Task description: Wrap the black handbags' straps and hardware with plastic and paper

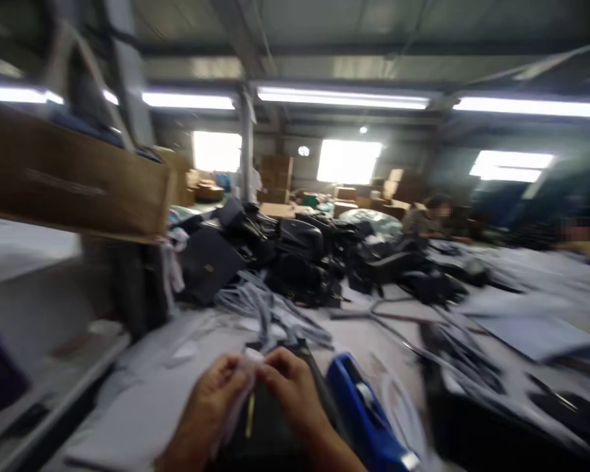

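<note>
Near the bottom centre, my left hand (pixel 211 400) is closed on a thin white wrap (pixel 248 370), perhaps paper or film; blur hides its exact kind. My right hand (pixel 292 387) pinches at the top of the same white wrap, its fingertips nearly meeting those of the left. Below both hands lies a dark flat item (pixel 270 419), with a narrow gold-coloured strip (pixel 250 414) over it. A blue tape dispenser (pixel 361 413) stands just right of my right hand.
Black bags (pixel 299 255) are piled across the table behind grey straps (pixel 260 305). A brown cardboard box (pixel 73 174) sits at upper left. A dark bag (pixel 476 406) lies at right. A person (pixel 423 219) is at the far right side.
</note>
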Tool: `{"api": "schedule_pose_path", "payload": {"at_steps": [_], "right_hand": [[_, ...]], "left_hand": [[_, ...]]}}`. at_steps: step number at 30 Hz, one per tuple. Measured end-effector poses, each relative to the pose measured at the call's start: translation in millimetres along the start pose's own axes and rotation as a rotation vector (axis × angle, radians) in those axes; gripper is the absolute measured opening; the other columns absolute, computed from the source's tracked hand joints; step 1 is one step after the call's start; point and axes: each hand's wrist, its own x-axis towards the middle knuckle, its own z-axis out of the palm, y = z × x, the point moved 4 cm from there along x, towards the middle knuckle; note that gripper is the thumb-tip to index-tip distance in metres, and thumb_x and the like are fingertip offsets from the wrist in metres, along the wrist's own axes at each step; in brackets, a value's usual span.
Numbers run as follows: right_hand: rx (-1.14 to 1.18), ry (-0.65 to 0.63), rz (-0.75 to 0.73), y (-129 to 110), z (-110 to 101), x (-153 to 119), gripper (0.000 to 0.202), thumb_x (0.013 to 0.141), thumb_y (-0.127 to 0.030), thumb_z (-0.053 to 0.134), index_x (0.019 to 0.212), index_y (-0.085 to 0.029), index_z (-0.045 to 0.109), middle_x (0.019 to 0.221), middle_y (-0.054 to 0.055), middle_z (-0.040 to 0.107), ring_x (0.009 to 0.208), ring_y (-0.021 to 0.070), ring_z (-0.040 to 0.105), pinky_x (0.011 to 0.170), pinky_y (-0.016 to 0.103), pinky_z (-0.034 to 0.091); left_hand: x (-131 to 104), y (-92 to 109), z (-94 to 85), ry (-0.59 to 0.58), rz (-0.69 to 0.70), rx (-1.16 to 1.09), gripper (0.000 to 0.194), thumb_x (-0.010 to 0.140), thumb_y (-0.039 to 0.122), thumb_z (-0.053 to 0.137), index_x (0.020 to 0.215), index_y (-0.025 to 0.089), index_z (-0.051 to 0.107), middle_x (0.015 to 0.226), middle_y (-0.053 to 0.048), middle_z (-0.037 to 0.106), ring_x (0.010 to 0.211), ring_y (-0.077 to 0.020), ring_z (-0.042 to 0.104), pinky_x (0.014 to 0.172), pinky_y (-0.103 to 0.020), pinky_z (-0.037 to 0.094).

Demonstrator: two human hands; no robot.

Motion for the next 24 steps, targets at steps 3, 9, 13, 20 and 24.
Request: {"api": "schedule_pose_path", "payload": {"at_steps": [3, 9, 13, 20, 24], "right_hand": [[-0.08, 0.064, 0.021, 7, -37, 7, 0.012, 0.078, -0.029, 0.061, 0.08, -0.018, 0.066, 0.064, -0.003, 0.058, 0.058, 0.0111, 0.052, 0.054, 0.021, 0.04], [-0.352, 0.344, 0.177, 42, -136, -52, 0.018, 0.085, -0.033, 0.057, 0.079, -0.018, 0.064, 0.064, -0.003, 0.058, 0.057, 0.012, 0.053, 0.055, 0.022, 0.04], [-0.438, 0.257, 0.24, 67, -140, -85, 0.027, 0.091, -0.038, 0.051, 0.078, -0.018, 0.063, 0.066, -0.001, 0.059, 0.063, 0.0147, 0.057, 0.059, 0.024, 0.043], [-0.618, -0.042, -0.127, 19, -94, -85, 0.048, 0.083, -0.005, 0.049, 0.124, -0.029, 0.056, 0.127, 0.002, 0.056, 0.115, 0.017, 0.052, 0.099, 0.029, 0.041], [-0.735, -0.134, -0.179, 22, -82, -82, 0.049, 0.08, -0.002, 0.049, 0.122, -0.027, 0.057, 0.119, 0.002, 0.061, 0.112, 0.0179, 0.053, 0.098, 0.03, 0.041]], "left_hand": [[12, -8, -13.8, -0.027, -0.147, -0.001, 0.034, 0.079, 0.036, 0.073, 0.105, 0.021, 0.059, 0.085, -0.002, 0.072, 0.072, -0.0173, 0.067, 0.068, -0.025, 0.054], [14, -12, -26.7, 0.048, -0.2, 0.022, 0.038, 0.069, 0.036, 0.081, 0.1, 0.022, 0.063, 0.086, -0.003, 0.073, 0.082, -0.0178, 0.068, 0.068, -0.017, 0.055], [14, -16, -14.9, -0.005, -0.224, 0.012, 0.037, 0.074, 0.038, 0.077, 0.103, 0.023, 0.062, 0.091, -0.004, 0.074, 0.085, -0.019, 0.068, 0.071, -0.019, 0.055], [6, -7, -9.3, 0.009, -0.202, 0.102, 0.037, 0.073, 0.043, 0.077, 0.1, 0.021, 0.062, 0.082, -0.001, 0.074, 0.076, -0.0131, 0.067, 0.064, -0.011, 0.05], [5, -6, -9.5, 0.041, -0.195, 0.047, 0.044, 0.065, 0.043, 0.082, 0.098, 0.02, 0.064, 0.08, -0.002, 0.074, 0.071, -0.0167, 0.068, 0.058, -0.017, 0.054]]}}
